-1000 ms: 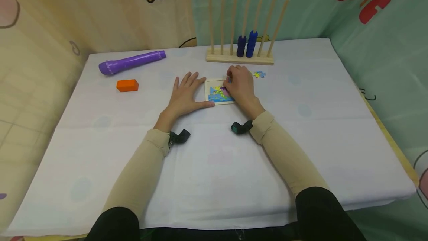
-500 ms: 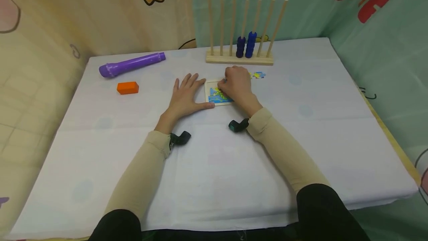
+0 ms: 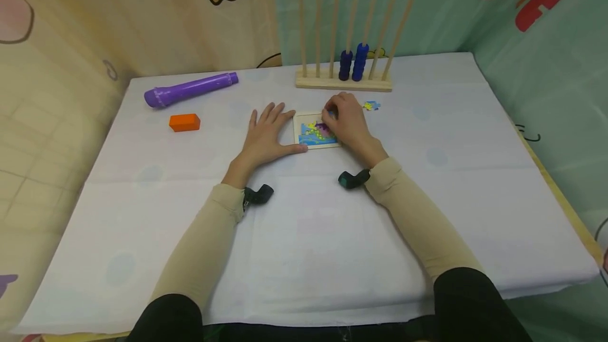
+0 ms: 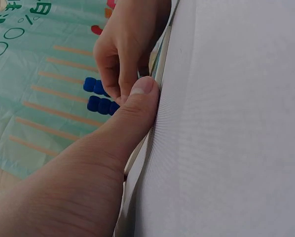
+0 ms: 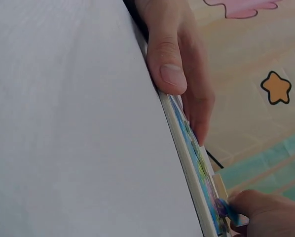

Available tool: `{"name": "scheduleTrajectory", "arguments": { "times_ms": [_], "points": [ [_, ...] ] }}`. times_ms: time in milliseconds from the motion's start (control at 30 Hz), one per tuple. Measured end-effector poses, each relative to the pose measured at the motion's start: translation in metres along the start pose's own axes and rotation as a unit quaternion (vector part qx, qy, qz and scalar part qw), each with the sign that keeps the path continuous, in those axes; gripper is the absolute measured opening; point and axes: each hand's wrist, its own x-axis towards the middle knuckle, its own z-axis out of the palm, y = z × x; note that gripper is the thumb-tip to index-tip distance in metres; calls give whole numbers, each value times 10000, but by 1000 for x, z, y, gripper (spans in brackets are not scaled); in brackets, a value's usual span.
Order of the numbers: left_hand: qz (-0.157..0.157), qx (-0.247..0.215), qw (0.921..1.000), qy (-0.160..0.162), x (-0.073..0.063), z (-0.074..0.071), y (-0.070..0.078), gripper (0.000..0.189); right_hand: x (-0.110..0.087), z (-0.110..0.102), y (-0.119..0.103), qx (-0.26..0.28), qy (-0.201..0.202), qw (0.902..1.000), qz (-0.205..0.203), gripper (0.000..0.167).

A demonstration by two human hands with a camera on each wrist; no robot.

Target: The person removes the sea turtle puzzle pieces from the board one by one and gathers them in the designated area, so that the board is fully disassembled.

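Note:
A small jigsaw puzzle in a pale wooden frame (image 3: 317, 146) lies flat on the white cloth, its picture blue, yellow-green and purple. My left hand (image 3: 265, 135) is spread at the puzzle's left side, with the thumb (image 4: 143, 89) at the near corner and the index fingertip at the far corner. Over the puzzle's right part, my right hand (image 3: 351, 124) pinches a blue and purple puzzle piece (image 5: 229, 211) between thumb and fingers, right at the picture's surface. Beyond that hand, a loose blue and yellow puzzle piece (image 3: 371, 105) lies on the cloth.
Behind the puzzle stands a wooden peg rack (image 3: 343, 84) with dark blue beads (image 3: 359, 62) on two pegs. A purple toy microphone (image 3: 190, 89) and an orange block (image 3: 184, 122) lie at the left. Printed curtains (image 3: 427, 20) hang around the table's back and sides.
My right hand moves left over the puzzle, then back to the right, uncovering the purple part of the picture again. My left hand stays at the frame's left side.

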Motion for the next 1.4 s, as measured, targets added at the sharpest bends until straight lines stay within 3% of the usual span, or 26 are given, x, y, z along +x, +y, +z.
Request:
{"name": "scheduleTrajectory", "arguments": {
  "times_ms": [200, 400, 567, 767, 900, 1167, 1400],
  "points": [
    [-9, 50, 10000, 46, 0, -4, 1, 105, 1, -1, 5, 986, 134, 9950, 130, 17],
    [-33, 16, 10000, -35, 0, -2, 2, 106, -4, -20, 11, 1763, 157, 9819, 676, 21],
    [-34, 11, 10000, -76, 1, 2, 2, 106, -9, -44, 35, 1736, 388, 9773, 1150, 27],
    [-18, 23, 10000, -63, 0, 2, 0, 106, -15, -70, 68, 1893, 1325, 9590, 1642, 31],
    [-6, 28, 10000, -79, 1, 1, -1, 106, -20, -79, 85, 1540, 1707, 9557, 1838, 23],
    [24, 1, 9999, -115, 2, -3, 1, 107, -23, -77, 96, 717, 1608, 9666, 1860, 25],
    [-13, 25, 9999, -131, 2, -2, 1, 106, -26, -75, 94, 646, 1022, 9690, 2155, 35]
  ]
}}
